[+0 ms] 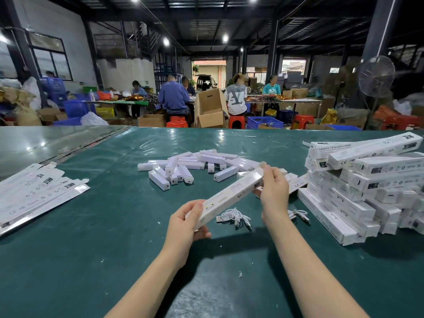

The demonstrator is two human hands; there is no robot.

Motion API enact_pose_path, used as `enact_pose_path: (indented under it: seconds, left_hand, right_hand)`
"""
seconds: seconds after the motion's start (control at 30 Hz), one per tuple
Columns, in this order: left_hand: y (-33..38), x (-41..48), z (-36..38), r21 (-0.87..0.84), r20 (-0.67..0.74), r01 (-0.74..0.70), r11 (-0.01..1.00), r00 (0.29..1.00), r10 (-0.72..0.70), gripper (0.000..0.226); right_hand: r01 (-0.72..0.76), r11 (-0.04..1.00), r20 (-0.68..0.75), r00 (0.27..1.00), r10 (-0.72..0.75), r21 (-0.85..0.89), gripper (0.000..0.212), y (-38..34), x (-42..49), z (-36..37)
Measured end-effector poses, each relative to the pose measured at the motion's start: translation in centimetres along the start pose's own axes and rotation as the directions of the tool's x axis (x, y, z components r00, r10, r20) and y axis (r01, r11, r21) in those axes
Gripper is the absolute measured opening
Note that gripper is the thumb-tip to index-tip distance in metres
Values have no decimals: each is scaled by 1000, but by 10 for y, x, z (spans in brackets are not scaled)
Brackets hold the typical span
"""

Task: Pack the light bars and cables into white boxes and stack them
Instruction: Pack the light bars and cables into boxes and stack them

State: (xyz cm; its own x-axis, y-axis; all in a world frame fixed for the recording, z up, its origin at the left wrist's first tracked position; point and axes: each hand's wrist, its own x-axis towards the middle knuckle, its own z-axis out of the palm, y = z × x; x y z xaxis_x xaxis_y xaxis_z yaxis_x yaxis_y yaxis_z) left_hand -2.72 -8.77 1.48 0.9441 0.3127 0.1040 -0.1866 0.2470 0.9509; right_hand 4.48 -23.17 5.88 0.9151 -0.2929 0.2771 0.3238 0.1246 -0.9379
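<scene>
A long white box point(229, 193) is held slantwise above the green table point(114, 249). My left hand point(185, 223) grips its near end; my right hand point(273, 191) pinches its far end, which is blurred. Beneath the box lies a coiled white cable point(236, 218), and another white cable point(298, 214) sits to the right. Several bare white light bars point(190, 166) lie scattered in the middle of the table. A stack of packed white boxes point(367, 187) stands at the right. Flat unfolded boxes point(36, 193) lie at the left.
Beyond the table's far edge, several people sit at work benches among cardboard cartons point(210, 111), blue crates point(263, 121) and red stools point(236, 121). A standing fan point(376, 76) is at the back right.
</scene>
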Motion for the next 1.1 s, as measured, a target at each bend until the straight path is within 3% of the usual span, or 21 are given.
enact_pose_path:
  seconds: [0.07, 0.17, 0.3, 0.4, 0.47, 0.53, 0.6, 0.67, 0.77, 0.83, 0.9, 0.97, 1.1]
  left_hand:
    - [-3, -2, 5, -28, 7, 31, 999, 1000, -30, 17]
    - [0, 0, -2, 35, -1, -5, 999, 1000, 5, 6]
    - [11, 8, -27, 323, 58, -105, 940, 994, 91, 31]
    - [15, 13, -42, 454, 66, -164, 876, 986, 150, 32]
    - [14, 16, -46, 516, 54, -195, 834, 979, 196, 23]
    - [12, 19, -46, 536, 24, -205, 819, 973, 228, 12]
    - [9, 22, -48, 545, -43, -174, 820, 971, 235, 14]
    - [8, 24, -53, 520, -127, -120, 845, 968, 216, 26]
    - [10, 26, -54, 450, -197, -80, 890, 963, 185, 31]
    - [10, 26, -53, 453, -200, -75, 888, 963, 183, 32]
    - [9, 26, -52, 458, -197, -71, 886, 964, 180, 32]
    - [9, 26, -52, 435, -193, -75, 897, 965, 174, 31]
    - [11, 25, -49, 401, -169, -80, 913, 972, 160, 31]
  right_hand:
    - [-95, 991, 96, 992, 86, 96, 35, -3, -5, 7]
    - [-108, 994, 333, 937, 110, -24, 39, -9, -1, 2]
    - [-111, 972, 641, 736, 219, -205, 10, -9, 3, -16]
    - [-100, 951, 753, 589, 294, -294, 21, -7, 0, -23]
    - [46, 924, 707, 659, 257, -380, 31, -3, -1, -18]
    - [239, 849, 599, 793, 109, -470, 44, 1, -4, -9]
    - [350, 800, 535, 843, -43, -487, 63, 9, -5, -7]
    - [411, 745, 594, 804, -24, -526, 65, 15, -4, -13]
    - [526, 566, 723, 663, 196, -635, 33, 24, -2, -22]
    - [565, 495, 722, 659, 210, -660, 18, 25, -3, -20]
    - [537, 508, 680, 719, 141, -673, 18, 28, -5, -17]
    - [455, 576, 597, 799, 72, -679, 21, 28, -6, -17]
    - [312, 734, 426, 904, -34, -603, 7, 26, -5, -18]
